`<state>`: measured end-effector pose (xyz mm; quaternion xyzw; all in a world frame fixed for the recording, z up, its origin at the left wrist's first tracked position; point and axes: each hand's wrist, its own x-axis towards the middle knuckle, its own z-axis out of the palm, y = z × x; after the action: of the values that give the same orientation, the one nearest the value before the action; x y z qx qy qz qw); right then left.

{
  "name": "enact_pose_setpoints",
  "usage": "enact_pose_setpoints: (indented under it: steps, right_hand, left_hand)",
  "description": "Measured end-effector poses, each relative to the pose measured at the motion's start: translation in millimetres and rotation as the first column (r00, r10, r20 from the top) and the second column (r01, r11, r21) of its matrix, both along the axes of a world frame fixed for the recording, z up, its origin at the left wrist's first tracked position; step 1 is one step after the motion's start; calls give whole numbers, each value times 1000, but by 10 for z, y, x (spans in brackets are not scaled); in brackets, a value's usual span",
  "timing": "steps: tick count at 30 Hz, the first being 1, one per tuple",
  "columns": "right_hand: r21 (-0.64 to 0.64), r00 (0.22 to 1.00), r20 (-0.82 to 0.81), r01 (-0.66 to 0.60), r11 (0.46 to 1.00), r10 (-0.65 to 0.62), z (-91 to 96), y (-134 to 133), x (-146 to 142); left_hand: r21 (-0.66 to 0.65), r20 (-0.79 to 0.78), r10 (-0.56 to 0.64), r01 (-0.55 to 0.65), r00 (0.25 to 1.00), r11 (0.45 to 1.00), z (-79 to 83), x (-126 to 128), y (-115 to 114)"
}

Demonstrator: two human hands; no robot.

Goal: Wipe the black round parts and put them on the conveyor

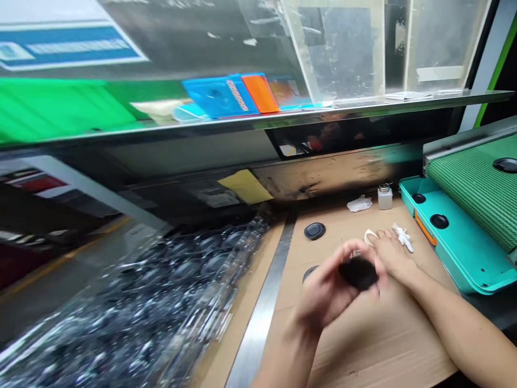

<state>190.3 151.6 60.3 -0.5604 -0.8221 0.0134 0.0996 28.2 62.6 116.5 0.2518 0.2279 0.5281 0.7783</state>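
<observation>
My left hand [329,291] is closed around a round black plastic cap [359,272], held tilted above the cardboard [363,345]; motion blurs both. My right hand [390,249] rests palm down on the cardboard just beyond it, fingers bent over a small white cloth [370,237] that shows at the thumb side. Another black cap [315,231] lies flat farther back. A further dark disc [310,273] is partly covered by my left hand. Beside my right fingers is a crumpled white scrap [403,237].
A clear plastic tray [189,302] of black caps fills the left. A small dispenser bottle [385,197] and white wrapper [359,203] stand at the back. At right, a teal bin [464,264] holds two caps beside a green conveyor [480,178]. A shelf [355,108] runs overhead.
</observation>
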Motion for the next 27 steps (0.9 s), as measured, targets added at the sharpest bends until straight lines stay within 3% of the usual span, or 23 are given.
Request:
enact_pose_setpoints:
  steps: [3,6,10,14,20,24,27]
  right_hand:
    - [-3,1000,16,3,1000,-3,3,2,30]
    - [34,999,7,-35,999,35,-8,42,75]
    - [149,980,-194,-25,989,54,11,46,55]
    - [232,899,-353,-184,955,259,52,-87,-101]
    - [133,859,-225,-441,887,461,102,-260,-218]
    - [181,943,-111,-291,940,314,119,-242,-181]
    - [186,925,-89,-349,918,370,98,-221,-182]
  left_hand:
    - [-127,62,123,-114,990,985,-211,-12,496]
    - [-232,89,232,-206,969,951,-481,-99,735]
    - [-219,116,269,-240,956,946,-653,-133,755]
    - [-223,135,278,-244,951,944,-669,-62,739]
    - [-207,93,228,-205,969,957,-717,-59,721]
    - [-187,124,229,-204,966,961,-739,-48,720]
    - [-203,161,185,-151,969,967,-742,-15,726]
